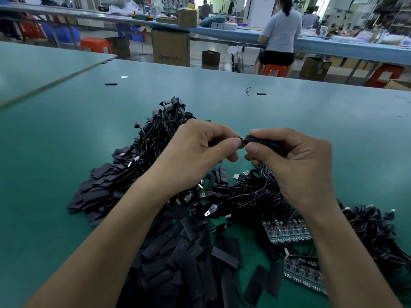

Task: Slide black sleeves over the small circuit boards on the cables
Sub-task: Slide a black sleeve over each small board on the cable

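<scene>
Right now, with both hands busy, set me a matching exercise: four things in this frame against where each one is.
Things
1. sleeve being fitted
2. cable end
3. bare circuit boards
4. stray black strip

Places
a. alone, far left on the green table
b. pinched in the left hand
c. gripped in the right hand
d. in rows, near right, beside loose cables

Pairs: 1-c; 2-b; 3-d; 4-a
</scene>
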A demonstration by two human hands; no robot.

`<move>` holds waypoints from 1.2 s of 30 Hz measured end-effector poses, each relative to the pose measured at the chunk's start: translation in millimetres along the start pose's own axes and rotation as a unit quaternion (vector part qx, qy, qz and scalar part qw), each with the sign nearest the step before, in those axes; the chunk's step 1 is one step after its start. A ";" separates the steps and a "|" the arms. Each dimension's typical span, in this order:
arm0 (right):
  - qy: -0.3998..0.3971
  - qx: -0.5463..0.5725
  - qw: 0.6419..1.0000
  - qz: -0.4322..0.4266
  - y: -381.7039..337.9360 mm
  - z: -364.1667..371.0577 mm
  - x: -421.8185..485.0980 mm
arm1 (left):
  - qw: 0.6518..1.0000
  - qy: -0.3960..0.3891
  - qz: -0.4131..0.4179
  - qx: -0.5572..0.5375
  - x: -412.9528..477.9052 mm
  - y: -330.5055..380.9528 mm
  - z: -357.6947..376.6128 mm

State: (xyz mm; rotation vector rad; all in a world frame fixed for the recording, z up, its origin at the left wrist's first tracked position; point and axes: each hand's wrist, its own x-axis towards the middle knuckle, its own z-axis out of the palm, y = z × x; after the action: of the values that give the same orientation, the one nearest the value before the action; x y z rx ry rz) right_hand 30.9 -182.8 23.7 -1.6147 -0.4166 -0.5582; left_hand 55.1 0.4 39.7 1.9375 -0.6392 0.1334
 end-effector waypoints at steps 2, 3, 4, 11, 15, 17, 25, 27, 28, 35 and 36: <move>-0.008 -0.014 1.000 0.000 -0.3 -0.9 0.4 | 1.000 -0.006 0.003 0.015 -0.4 0.4 0.4; -0.012 -0.024 1.000 -0.001 -0.6 -1.2 0.7 | 1.000 -0.006 0.002 0.021 -0.6 0.7 0.4; -0.014 -0.034 0.999 -0.003 -1.2 -1.3 0.8 | 1.000 -0.005 0.001 0.028 -0.8 0.9 0.6; 0.045 -0.075 0.996 -0.019 -2.1 2.5 -0.4 | 0.999 0.006 0.007 0.034 -0.8 -0.9 2.0; 0.100 -0.034 0.994 -0.028 -0.3 5.2 0.5 | 1.000 0.004 -0.011 0.004 0.5 -3.7 2.4; 0.110 -0.018 0.993 -0.034 0.5 7.0 0.9 | 1.000 0.001 -0.009 0.001 0.8 -4.2 4.0; 0.121 -0.022 0.991 -0.051 4.9 14.7 -2.2 | 1.000 0.028 0.002 -0.013 0.6 -3.3 7.6; 0.123 -0.023 0.991 -0.050 5.4 17.2 -3.1 | 0.999 0.039 0.005 -0.012 0.9 -3.3 7.5; 0.125 -0.023 0.991 -0.053 5.4 18.7 -3.5 | 0.999 0.041 0.007 -0.010 1.0 -3.1 7.5; 0.145 -0.052 0.987 -0.045 4.7 22.8 -5.2 | 0.999 0.042 0.004 -0.011 0.9 -3.5 9.1; 0.151 -0.059 0.986 -0.045 4.3 22.8 -5.4 | 0.999 0.039 0.003 -0.012 1.0 -3.3 10.2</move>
State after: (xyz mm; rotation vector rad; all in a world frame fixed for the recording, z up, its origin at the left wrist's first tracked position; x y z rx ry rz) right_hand 31.5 -160.5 15.5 -1.5973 -0.2341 -0.8973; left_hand 55.6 -7.8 32.8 1.8969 -0.5936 0.2027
